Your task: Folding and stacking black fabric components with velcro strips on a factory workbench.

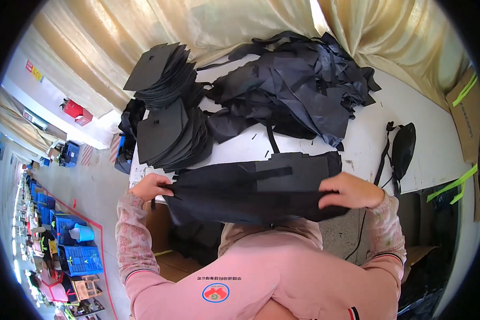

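Observation:
A long piece of black fabric [229,205] stretches across the front edge of the white table [392,106] between my two hands. My left hand [150,186] pinches its left end. At the right end, my right hand [352,190] grips the edge between thumb and fingers. Against the fabric's far right part lies a flat dark grey panel [320,169], with a short black strap [274,173] across it. Folds hide how the panel and the fabric join. The near edge of the fabric hangs over the table edge above my lap.
Two stacks of black panels [168,136] stand at the left. Black fabric pieces [288,85] are heaped at the back. A black pouch [404,150] with a strap lies at the right. A cardboard box [468,120] stands beyond the right edge; blue crates [80,260] sit on the floor far left.

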`<action>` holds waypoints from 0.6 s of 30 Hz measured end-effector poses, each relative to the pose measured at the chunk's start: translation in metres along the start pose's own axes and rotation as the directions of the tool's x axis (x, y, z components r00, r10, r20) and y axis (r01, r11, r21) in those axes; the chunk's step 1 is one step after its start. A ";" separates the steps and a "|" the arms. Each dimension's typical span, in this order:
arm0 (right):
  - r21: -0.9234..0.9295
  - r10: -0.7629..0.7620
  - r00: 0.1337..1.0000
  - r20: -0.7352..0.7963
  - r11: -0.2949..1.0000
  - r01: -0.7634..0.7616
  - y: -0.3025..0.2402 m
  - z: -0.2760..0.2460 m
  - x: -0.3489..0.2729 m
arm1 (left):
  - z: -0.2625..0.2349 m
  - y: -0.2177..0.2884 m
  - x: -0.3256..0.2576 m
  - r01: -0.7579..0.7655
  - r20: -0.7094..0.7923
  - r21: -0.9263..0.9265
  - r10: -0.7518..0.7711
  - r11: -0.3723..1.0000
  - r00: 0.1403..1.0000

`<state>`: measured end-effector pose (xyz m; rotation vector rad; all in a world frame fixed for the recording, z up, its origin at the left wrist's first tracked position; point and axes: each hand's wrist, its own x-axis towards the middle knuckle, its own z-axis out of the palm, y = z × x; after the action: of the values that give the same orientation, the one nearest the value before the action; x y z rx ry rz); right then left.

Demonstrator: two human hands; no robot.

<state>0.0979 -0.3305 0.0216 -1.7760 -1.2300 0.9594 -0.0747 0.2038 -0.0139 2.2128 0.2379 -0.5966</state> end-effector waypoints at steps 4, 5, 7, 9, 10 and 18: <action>-0.413 0.079 0.945 -0.318 0.885 -0.213 0.054 -0.001 0.023 | 0.004 -0.007 0.037 -0.028 0.032 0.226 0.021 0.974 0.999; -0.514 0.096 0.913 -0.396 0.801 -0.307 0.064 -0.001 0.028 | 0.008 -0.010 0.046 -0.030 0.030 0.228 0.023 0.973 0.999; -0.582 0.081 0.896 -0.437 0.734 -0.350 0.080 0.001 0.040 | 0.015 -0.022 0.065 0.023 0.034 0.219 -0.031 0.975 0.999; -0.639 0.066 0.876 -0.477 0.659 -0.397 0.084 0.005 0.046 | 0.020 -0.033 0.080 0.045 0.044 0.227 -0.056 0.973 0.997; -0.698 -0.118 0.826 -0.552 0.607 -0.380 0.082 0.012 0.051 | 0.023 -0.031 0.087 0.023 0.025 0.232 -0.030 0.972 0.999; -0.789 -0.223 0.951 -0.214 0.614 -0.033 0.090 0.086 0.070 | 0.029 -0.086 0.107 -0.045 -0.075 0.025 0.047 0.999 0.996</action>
<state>0.0737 -0.2717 -0.1068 -2.3644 -1.6681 0.0013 -0.0224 0.2352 -0.1403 2.2592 0.2193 -0.4937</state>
